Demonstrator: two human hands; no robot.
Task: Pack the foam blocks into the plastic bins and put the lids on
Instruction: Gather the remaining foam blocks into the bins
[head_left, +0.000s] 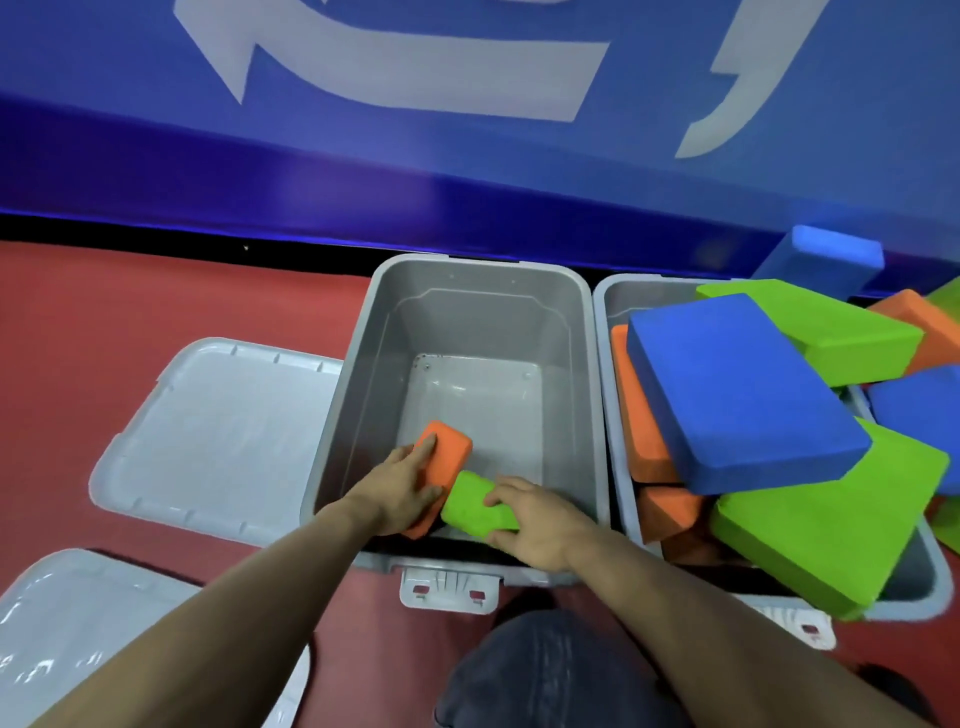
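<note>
two blocks going into the near end of the grey bin

the left hand holds an orange block with its grip wrapped over the block's long edge, fingers spread on the top face. the right hand has a green block held at its end, thumb on top and fingers curled under. both blocks sit low inside the left bin, at the wall nearest the person, touching or almost touching each other; whether they rest on the bottom i cannot tell.

these blocks look like light, soft foam with rounded corners and a matte skin, so they should not slip and will give a little under the fingers. a grip across the narrow side, as now, seems enough; no need to squeeze hard.

the right bin is heaped over its rim with bigger pieces, a blue block lying tilted on top of green and orange ones. that pile looks loose and could slide if pulled from below. two lids lie on the red floor to the left, neither on a bin yet.
</note>
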